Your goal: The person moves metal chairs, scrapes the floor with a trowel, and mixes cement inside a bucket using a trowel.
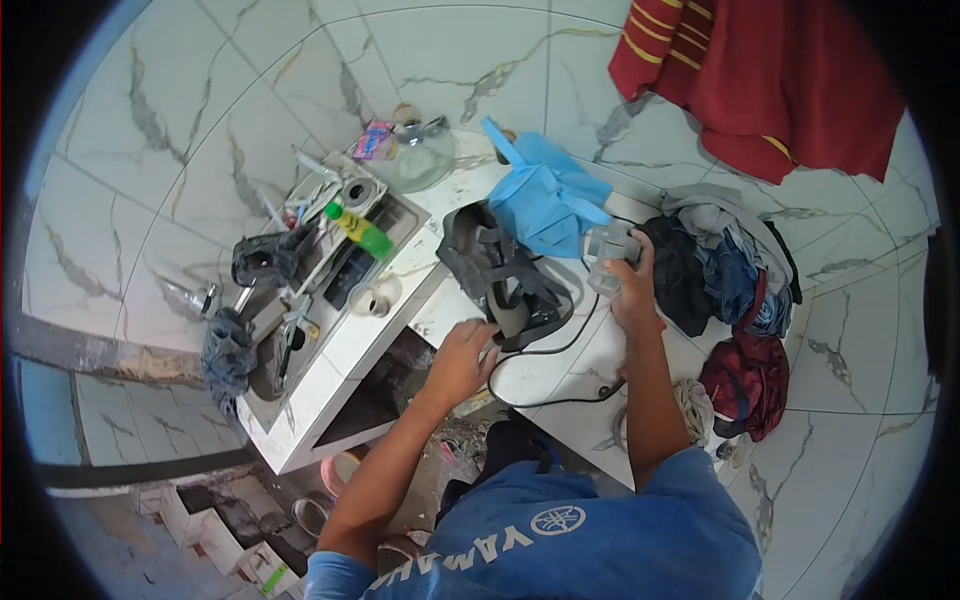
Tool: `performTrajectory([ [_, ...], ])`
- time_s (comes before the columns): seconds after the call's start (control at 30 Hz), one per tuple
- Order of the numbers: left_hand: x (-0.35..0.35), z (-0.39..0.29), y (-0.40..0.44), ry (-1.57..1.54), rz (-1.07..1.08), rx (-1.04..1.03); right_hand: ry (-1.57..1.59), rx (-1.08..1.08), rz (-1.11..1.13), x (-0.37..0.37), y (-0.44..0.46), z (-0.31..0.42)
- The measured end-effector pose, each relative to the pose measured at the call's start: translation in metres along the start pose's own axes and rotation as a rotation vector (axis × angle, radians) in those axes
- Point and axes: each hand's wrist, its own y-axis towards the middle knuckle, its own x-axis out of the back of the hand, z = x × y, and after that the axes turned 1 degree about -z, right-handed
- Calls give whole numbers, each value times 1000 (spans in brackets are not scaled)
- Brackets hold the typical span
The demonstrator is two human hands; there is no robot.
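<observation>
I'm seeing the dark bag (pixel 500 272) slant left-far to right-near, this side of the blue bag (pixel 540 205); left hand (pixel 463 360) nearest, can't tell if gripping; right hand (pixel 634 286)'s wrapped round a clear container (pixel 607 245).

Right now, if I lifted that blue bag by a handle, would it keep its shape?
Probably not: the blue bag looks floppy, since its sides are creased and slumped. The handle looks like a soft, flat strip, so it would likely bend easily. Its contents are hidden, so I can't judge the weight.
</observation>
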Motion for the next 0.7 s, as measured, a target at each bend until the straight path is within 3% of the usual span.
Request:
performTrajectory([
  [0.13, -12, -16, 95, -2, -23, -199, 56, -10, -87, 20, -4, 19],
  [0.33, -49, -27, 220, 102, 72, -77, -15, -46, -152, 57, -23, 3],
  [0.47, -80, 12, 234, 232, 228, 34, -211, -114, -229, 70, -49, -17],
  [0.53, -87, 21, 224, 366, 265, -91, -294, -133, -231, 77, -41, -43],
  [0.67, -54, -9, 181, 24, -89, -235, -814, 223, -169, 101, 3, -125],
  [0.7, -45, -14, 167, 12, -80, -232, -961, 158, -186, 90, 19, -123],
])
